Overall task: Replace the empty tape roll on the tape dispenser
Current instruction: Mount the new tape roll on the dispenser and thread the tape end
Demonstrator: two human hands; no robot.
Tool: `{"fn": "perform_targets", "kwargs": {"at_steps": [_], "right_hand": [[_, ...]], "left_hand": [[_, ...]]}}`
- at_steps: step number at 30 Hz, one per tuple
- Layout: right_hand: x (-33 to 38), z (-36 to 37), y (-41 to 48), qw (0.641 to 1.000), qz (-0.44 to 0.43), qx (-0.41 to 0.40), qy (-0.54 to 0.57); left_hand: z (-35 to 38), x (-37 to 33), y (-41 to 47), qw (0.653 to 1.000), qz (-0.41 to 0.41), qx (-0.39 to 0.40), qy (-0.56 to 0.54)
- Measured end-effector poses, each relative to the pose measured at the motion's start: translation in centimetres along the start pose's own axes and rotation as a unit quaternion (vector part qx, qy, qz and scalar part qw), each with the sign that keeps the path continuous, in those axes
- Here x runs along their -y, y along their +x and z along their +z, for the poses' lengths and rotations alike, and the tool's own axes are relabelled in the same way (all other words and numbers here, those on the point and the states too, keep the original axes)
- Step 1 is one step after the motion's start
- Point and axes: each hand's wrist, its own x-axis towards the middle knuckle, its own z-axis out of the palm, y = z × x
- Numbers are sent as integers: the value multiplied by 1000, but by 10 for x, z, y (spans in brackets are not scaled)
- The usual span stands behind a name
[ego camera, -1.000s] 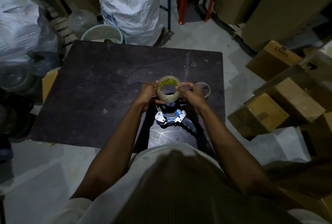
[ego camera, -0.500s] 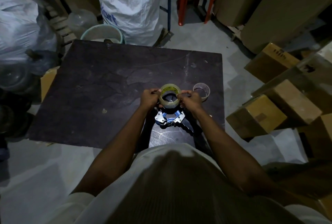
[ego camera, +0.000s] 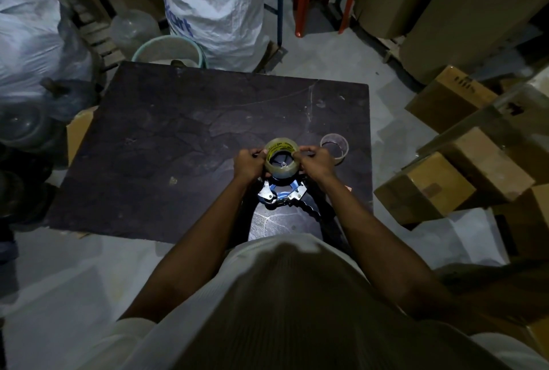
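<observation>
On table [ego camera: 178, 147], my left hand [ego camera: 249, 163] & right hand [ego camera: 315, 160] clamp new tape roll [ego camera: 281, 160] onto dispenser [ego camera: 282, 194] hub; next I'd press it fully down.

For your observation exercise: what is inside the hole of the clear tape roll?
Inside the clear tape roll a dark spoked hub with a small bright centre shows. How fully it is seated is hidden by the roll and both hands.

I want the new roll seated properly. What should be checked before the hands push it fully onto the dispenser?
1. Both hands grip the roll: left hand and right hand hold the clear packing tape roll: ok.
2. Roll centred over the hub of the blue and metal tape dispenser: ok.
3. Roll fully seated: cannot tell.
4. Empty cardboard tape core set aside: ok.
5. Dispenser resting on the dark table: ok.
6. Tape unwind direction: cannot tell.
</observation>
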Motion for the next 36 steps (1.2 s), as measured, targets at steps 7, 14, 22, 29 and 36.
{"fn": "perform_targets", "kwargs": {"at_steps": [7, 14, 22, 29, 36], "right_hand": [[-5, -1, 3, 1000, 1, 5, 8], [2, -1, -3, 999, 10, 10, 32], [-4, 0, -2, 995, 22, 36, 86], [-9, 1, -5, 992, 20, 44, 115], [-14, 3, 0, 992, 22, 51, 114]], "left_hand": [[5, 7, -1, 1000, 12, 7, 14], [5, 9, 1, 999, 19, -11, 42], [4, 12, 0, 992, 57, -20, 107], [4, 6, -7, 979, 82, -36, 180], [1, 10, -5, 976, 84, -30, 201]]}}
